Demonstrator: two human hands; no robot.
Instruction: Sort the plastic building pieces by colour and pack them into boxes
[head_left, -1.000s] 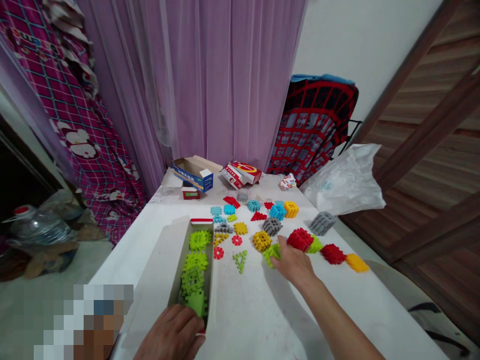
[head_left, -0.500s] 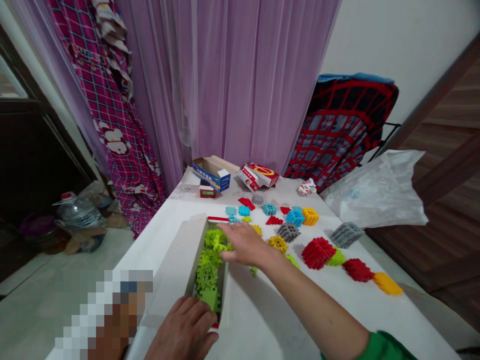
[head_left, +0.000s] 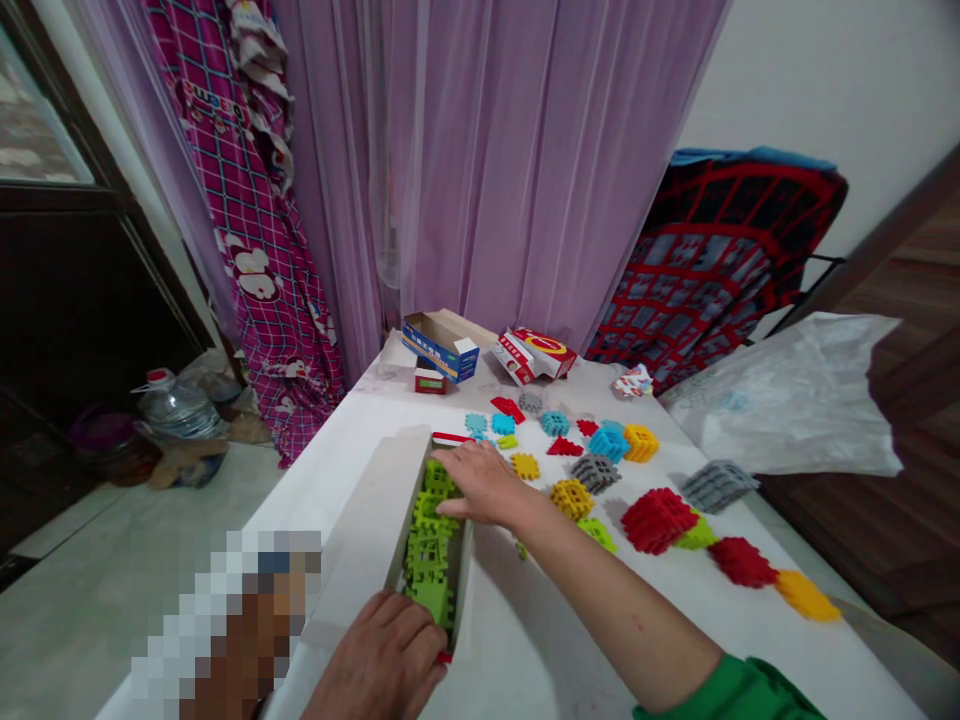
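Note:
A long open cardboard box (head_left: 375,498), white with red ends, lies on the white table with its flap folded out to the left. Green interlocking building blocks (head_left: 429,560) fill it in a row. At the near end my left hand (head_left: 384,655) is closed over the box's end, fingertips beside the nearest blocks. My right hand (head_left: 484,482) lies over the far end, its fingers stretched across the far blocks and the thumb apart, pointing into the box. Its fingertips partly hide the far blocks and the end wall.
Stacked blocks spread over the table's right side: red (head_left: 658,520), grey (head_left: 720,486), yellow (head_left: 572,498) and blue (head_left: 608,443). A blue carton (head_left: 441,345) and a red-and-white carton (head_left: 536,355) stand at the back. A white plastic bag (head_left: 795,395) hangs at the right edge.
The whole view has shifted, so the table and box sit slightly farther right. My right hand has settled lower over the far blocks; my left hand stays at the near end.

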